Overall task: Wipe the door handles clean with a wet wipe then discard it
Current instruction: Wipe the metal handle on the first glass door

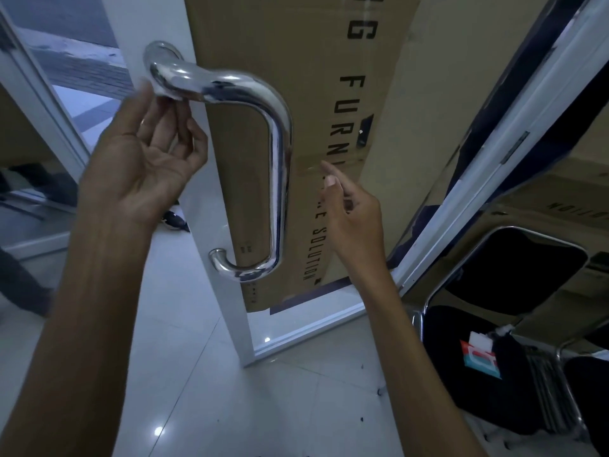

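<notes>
The left hand (155, 150) pinches a white wet wipe (164, 92) against the top bend of the shiny door handle (278, 153). The right hand (354, 222) is loose and holds nothing, just beside the handle. A brown cardboard box (329, 61) behind the glass reads "FURN" and "SOLUTION". A red and teal wipe pack (479, 359) lies on a black chair (478, 390).

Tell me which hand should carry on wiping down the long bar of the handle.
Left. The left hand already pinches the wet wipe against the upper bend of the door handle, so it can likely slide down the bar. The right hand holds nothing, beside the bar.
</notes>
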Motion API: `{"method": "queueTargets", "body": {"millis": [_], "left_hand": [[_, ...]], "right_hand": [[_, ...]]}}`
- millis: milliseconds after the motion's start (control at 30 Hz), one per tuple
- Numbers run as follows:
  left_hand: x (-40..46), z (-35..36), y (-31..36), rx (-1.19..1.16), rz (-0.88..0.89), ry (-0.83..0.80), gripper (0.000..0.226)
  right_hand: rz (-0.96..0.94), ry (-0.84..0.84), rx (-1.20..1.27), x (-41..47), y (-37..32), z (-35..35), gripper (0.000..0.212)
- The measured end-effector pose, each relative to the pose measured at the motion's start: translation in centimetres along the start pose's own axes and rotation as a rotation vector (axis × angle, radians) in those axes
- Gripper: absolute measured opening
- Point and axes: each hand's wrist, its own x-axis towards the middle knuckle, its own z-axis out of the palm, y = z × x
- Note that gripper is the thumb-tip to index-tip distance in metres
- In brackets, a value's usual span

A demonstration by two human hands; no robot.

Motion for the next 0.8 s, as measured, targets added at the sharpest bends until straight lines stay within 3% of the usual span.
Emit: {"method": "queueTargets", "body": {"millis": [100,233,333,400,467,533,633,800], "left_hand": [[-0.3,-0.4,-1.1,0.036,0.035,0.071,0.006],[-1.9,-1.7,-4.9,0.361,0.070,0.168,0.006],[-3.5,-3.5,-8.5,0.625,0.021,0.132,0.011],[-4.5,-4.2,-10.2,0.821,-0.029,0.055,0.026],[-5.3,-4.1,-11.1,0.999,-0.030,0.004,0.036],[-5.6,-3.5,-11.6,1.084,0.036,0.020,0.029],[-5.4,-2.8,-12.0,1.099,0.115,0.036,0.022],[-4.2,-1.9,-11.0,1.099,0.300,0.082,0.021]], "right_hand": [[0.016,-0.032,0.049,-0.1,-0.4,-0.5,0.032],[0.048,-0.108,0.113,-0.6,-0.7,-0.4,0.032],[0.091,-0.302,0.192,-1.6,-0.6,0.2,0.028],[0.115,-0.399,0.231,-2.2,-0.4,0.6,0.027],[0.123,-0.353,0.256,-2.6,-0.1,0.9,0.022],[0.131,-0.281,0.279,-2.6,0.3,0.8,0.017],[0.091,-0.207,0.288,-2.2,0.4,0.3,0.015],[-0.143,-0.043,0.330,-0.2,-2.0,0.1,0.022]]}}
